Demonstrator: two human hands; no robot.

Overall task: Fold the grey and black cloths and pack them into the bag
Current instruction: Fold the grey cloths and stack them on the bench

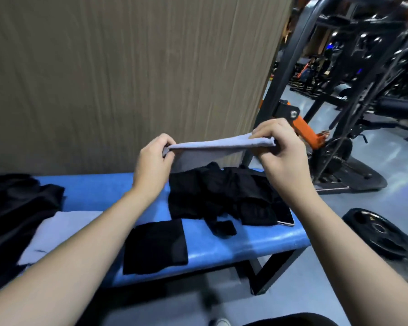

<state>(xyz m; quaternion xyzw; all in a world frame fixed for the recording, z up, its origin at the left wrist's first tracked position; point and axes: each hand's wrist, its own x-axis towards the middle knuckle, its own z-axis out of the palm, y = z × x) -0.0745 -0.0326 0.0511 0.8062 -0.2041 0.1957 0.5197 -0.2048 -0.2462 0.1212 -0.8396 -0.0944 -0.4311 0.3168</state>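
Note:
A grey cloth (pixel 207 149) is held stretched in the air above the blue bench (pixel 257 241). My left hand (pixel 151 163) pinches its left corner and my right hand (pixel 280 149) grips its right end. Below it lies a crumpled black cloth (pixel 222 196). A folded black cloth (pixel 156 245) sits at the bench's near edge. Another grey cloth (pixel 57 231) lies flat to the left, partly under my left forearm. A dark bag or garment (pixel 14 208) lies at the far left; I cannot tell which.
A phone (pixel 285 216) peeks out from under the crumpled black cloth at the bench's right end. A black weight plate (pixel 382 234) lies on the floor to the right. Gym machines (pixel 339 90) stand behind, and a wood-grain wall (pixel 127 78) backs the bench.

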